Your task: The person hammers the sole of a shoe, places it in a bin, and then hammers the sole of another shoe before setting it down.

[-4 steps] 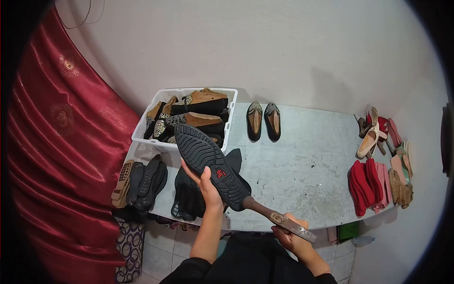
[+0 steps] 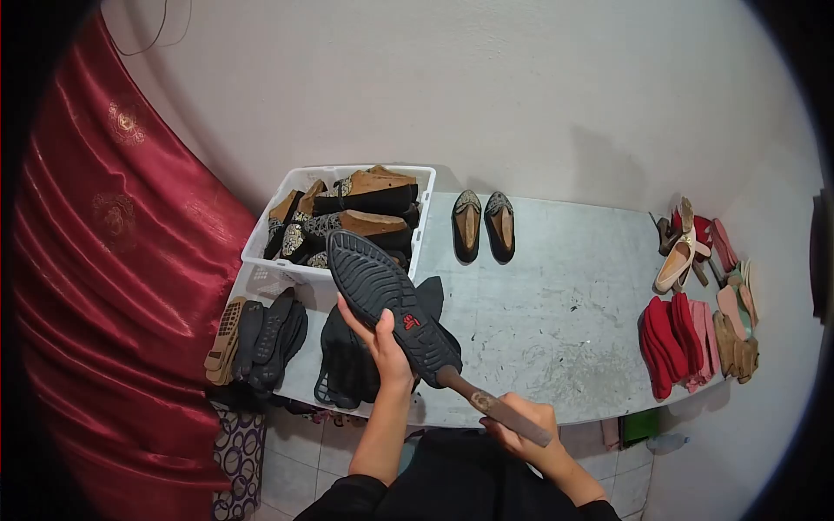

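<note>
A black shoe (image 2: pixel 373 282) is held sole up over the table's front left, with a red mark on its ribbed sole. My left hand (image 2: pixel 387 347) grips its side, the thumb lying along the edge of the sole. My right hand (image 2: pixel 526 430) is wrapped round a brown hammer-like tool (image 2: pixel 504 415). The tool's far end meets the heel of the shoe; whether it presses on the heel or lies just over it, I cannot tell.
A white crate (image 2: pixel 339 276) of shoes on wooden lasts stands at the back left of the table (image 2: pixel 539 295). Black shoes (image 2: pixel 484 227) stand beside it. Dark soles (image 2: pixel 276 339) lie left, red insoles (image 2: pixel 671 343) right. A red curtain (image 2: pixel 113 286) hangs at the left.
The tool and my right hand have shifted left, and the tool has turned slightly in the grip. The shoe and my left hand have moved a little to the right and down.
</note>
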Motion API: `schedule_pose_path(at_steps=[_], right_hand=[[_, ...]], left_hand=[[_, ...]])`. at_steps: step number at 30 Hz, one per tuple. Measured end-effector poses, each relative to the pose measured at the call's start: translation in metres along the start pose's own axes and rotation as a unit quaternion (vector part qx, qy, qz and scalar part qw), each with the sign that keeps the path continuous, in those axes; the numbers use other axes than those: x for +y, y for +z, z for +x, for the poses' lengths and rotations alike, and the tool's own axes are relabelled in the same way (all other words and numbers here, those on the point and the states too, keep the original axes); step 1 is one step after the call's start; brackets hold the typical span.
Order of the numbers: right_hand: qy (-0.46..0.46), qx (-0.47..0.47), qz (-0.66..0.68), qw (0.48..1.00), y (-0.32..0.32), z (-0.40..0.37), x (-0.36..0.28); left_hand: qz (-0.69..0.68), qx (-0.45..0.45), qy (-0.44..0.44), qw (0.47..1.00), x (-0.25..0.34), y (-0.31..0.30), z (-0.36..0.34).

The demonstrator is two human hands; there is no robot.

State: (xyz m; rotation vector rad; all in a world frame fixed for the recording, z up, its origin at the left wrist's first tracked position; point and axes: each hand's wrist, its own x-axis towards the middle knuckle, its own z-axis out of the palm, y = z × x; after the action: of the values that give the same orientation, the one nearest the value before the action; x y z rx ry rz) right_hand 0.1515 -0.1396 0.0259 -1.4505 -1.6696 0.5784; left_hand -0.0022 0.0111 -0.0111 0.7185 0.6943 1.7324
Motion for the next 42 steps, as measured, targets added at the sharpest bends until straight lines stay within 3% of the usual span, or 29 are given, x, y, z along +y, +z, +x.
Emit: schedule_pose_path(at_steps=[4, 17, 18, 20, 24, 27, 30, 33, 34, 35, 37, 38, 42], right_hand=[[0.004, 0.009, 0.018, 1.000, 0.001, 0.006, -0.009], [0.030, 0.043, 0.048, 0.997, -0.003, 0.024, -0.007], [0.028, 0.041, 0.047, 0.998, -0.003, 0.025, -0.005], [0.014, 0.069, 0.032, 0.997, -0.004, 0.025, -0.004], [-0.016, 0.030, -0.041, 0.999, -0.007, 0.035, -0.006], [-0.013, 0.043, -0.014, 0.999, -0.006, 0.034, -0.003], [0.008, 0.114, 0.059, 0.992, -0.004, 0.034, -0.004], [-0.054, 0.085, -0.017, 0.995, -0.014, 0.041, -0.016], [-0.053, 0.078, -0.039, 0.995, -0.015, 0.043, -0.021], [-0.053, 0.078, -0.040, 0.995, -0.014, 0.044, -0.021], [-0.056, 0.048, -0.065, 0.995, -0.011, 0.045, -0.020], [-0.053, 0.054, -0.057, 0.995, -0.010, 0.045, -0.021], [-0.069, 0.077, -0.036, 0.994, -0.013, 0.043, -0.024]], left_hand=[[0.090, 0.016, 0.057, 0.994, -0.004, 0.002, -0.001], [0.127, -0.072, 0.030, 0.989, -0.018, 0.005, -0.022], [0.085, -0.068, 0.004, 0.994, -0.016, 0.006, -0.024], [0.095, -0.067, 0.002, 0.993, -0.018, 0.004, -0.024], [0.144, -0.081, 0.008, 0.986, -0.025, -0.001, -0.025], [0.069, -0.093, -0.032, 0.993, -0.022, 0.000, -0.029], [0.066, -0.115, -0.052, 0.990, -0.026, -0.003, -0.034], [0.040, -0.120, -0.024, 0.992, -0.034, -0.003, -0.040], [0.240, -0.157, 0.074, 0.955, -0.042, -0.011, -0.037], [0.239, -0.156, 0.074, 0.955, -0.039, -0.008, -0.039], [0.057, -0.193, -0.019, 0.979, -0.031, 0.000, -0.046], [-0.011, -0.189, -0.136, 0.972, -0.040, -0.011, -0.046], [0.085, -0.197, -0.036, 0.976, -0.052, -0.018, -0.046]])
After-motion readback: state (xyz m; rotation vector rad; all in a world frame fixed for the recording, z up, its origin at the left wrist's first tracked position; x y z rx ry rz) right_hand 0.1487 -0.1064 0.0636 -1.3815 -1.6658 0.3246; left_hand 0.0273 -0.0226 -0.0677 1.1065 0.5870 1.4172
